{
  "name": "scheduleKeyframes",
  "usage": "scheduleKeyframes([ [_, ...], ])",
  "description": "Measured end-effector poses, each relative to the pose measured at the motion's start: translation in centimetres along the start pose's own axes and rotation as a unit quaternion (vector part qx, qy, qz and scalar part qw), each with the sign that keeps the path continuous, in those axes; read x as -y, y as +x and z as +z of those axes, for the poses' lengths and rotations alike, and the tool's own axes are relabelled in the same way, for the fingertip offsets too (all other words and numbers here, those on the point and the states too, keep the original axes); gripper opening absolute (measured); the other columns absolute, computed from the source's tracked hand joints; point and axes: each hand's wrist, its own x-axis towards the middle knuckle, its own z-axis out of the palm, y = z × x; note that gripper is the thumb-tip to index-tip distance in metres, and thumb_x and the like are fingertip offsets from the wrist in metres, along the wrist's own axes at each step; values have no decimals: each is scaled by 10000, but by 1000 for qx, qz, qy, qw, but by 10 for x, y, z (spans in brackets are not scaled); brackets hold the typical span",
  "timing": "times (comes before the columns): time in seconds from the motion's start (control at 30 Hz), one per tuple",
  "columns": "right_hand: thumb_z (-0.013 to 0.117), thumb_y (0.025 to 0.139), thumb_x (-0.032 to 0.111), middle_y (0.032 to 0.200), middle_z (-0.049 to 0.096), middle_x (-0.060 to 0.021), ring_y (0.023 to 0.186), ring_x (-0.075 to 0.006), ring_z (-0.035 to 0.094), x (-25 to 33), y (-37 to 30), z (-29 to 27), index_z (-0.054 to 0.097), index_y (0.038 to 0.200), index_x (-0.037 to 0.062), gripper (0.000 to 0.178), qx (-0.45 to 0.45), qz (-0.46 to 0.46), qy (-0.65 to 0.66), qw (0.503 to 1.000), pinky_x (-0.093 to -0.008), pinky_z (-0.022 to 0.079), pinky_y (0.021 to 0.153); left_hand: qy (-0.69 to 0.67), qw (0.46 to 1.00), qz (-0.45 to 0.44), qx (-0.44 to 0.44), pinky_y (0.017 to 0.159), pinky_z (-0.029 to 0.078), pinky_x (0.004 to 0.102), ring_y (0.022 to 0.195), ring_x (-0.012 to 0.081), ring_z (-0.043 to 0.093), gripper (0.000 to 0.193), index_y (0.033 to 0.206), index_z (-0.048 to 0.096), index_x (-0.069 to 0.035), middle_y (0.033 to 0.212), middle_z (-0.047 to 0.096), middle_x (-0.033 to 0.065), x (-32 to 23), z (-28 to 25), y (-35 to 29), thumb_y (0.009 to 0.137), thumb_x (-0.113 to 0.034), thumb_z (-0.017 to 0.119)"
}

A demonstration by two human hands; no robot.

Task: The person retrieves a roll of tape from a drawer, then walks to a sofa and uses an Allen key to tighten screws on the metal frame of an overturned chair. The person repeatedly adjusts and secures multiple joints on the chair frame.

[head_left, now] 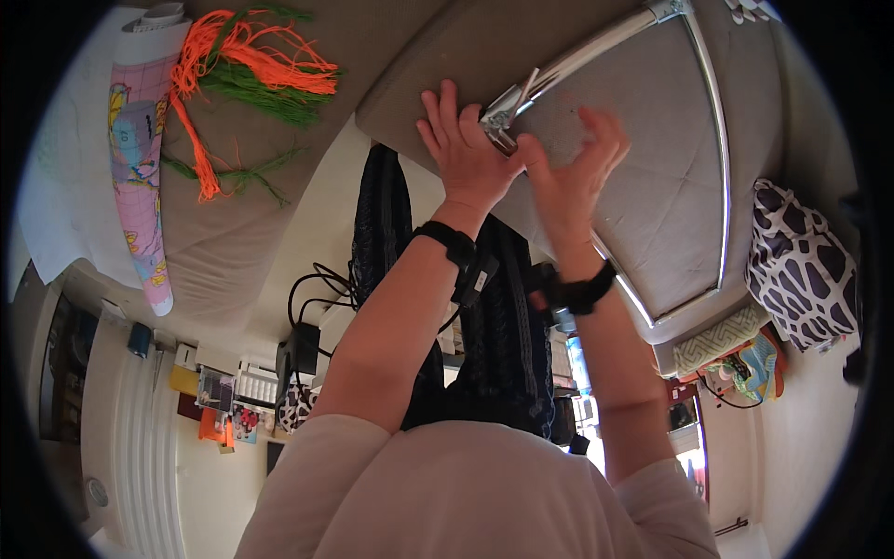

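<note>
A chrome tube frame (724, 158) lies bent into corners on a grey-brown cushion (643, 140). Its near end has a metal joint (501, 119), from which a thin rod (529, 88) sticks up at a slant. My left hand (466, 158) lies against that joint, fingers stretched and apart, with the thumb side next to the tube end. Just to the right, my right hand (579, 177) hovers over the cushion with its fingers spread and slightly bent, partly blurred. I see nothing in it. Dark bands circle both wrists.
Orange and green string bundles (256, 70) rest on the left cushion beside a rolled, map-printed sheet (140, 158). A patterned pillow (803, 265) stands at the right. Black cables (321, 279) hang below the gap between the cushions, near my legs.
</note>
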Motion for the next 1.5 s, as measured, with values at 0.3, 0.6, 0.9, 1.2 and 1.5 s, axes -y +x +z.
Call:
scheduleKeyframes([
  [0.3, 786, 735, 235, 852, 624, -54, 826, -274, 616, -7, 17, 48, 610, 985, 68, 348, 1, 6, -177, 984, -408, 480, 699, 44, 999, 2, 29, 1166, -30, 650, 1509, 484, -34, 679, 1290, 336, -53, 1615, 102, 236, 2, 0, 2, 825, -324, 750],
  [0.6, 758, 662, 185, 970, 628, -43, 934, -277, 594, -12, 28, 32, 571, 979, 85, 382, 82, -107, -190, 972, -425, 395, 801, 75, 997, 31, 20, 1143, -10, 686, 1501, 505, -10, 695, 1276, 356, -71, 1601, 119, 260, 2, 2, 3, 797, -360, 769],
  [0.9, 674, 767, 196, 973, 620, -3, 954, -181, 571, -14, 61, 33, 589, 960, 100, 231, 202, -356, -118, 905, -318, 410, 861, 46, 998, 19, 46, 1150, 35, 675, 1505, 477, 33, 869, 1340, 345, -67, 1583, 162, 266, 6, -2, 2, 716, -432, 827],
  [1.2, 592, 878, 123, 926, 590, 26, 987, -160, 550, -12, 89, 62, 561, 849, 125, 42, 387, -708, -42, 589, -294, 412, 922, -80, 987, 128, -45, 1118, 309, 446, 1303, 363, 424, 611, 1335, 419, 45, 1428, 424, 230, 70, -117, 3, 921, -350, 632],
  [1.5, 787, 794, 175, 1130, 579, -61, 1093, -242, 538, -10, 13, -3, 590, 1106, 88, 379, 227, -305, -104, 919, -380, 444, 952, -416, 881, -142, 177, 1002, 448, 346, 1117, 217, 578, 319, 1259, 556, -6, 1244, 606, 120, 37, -98, 28, 999, -128, 418],
])
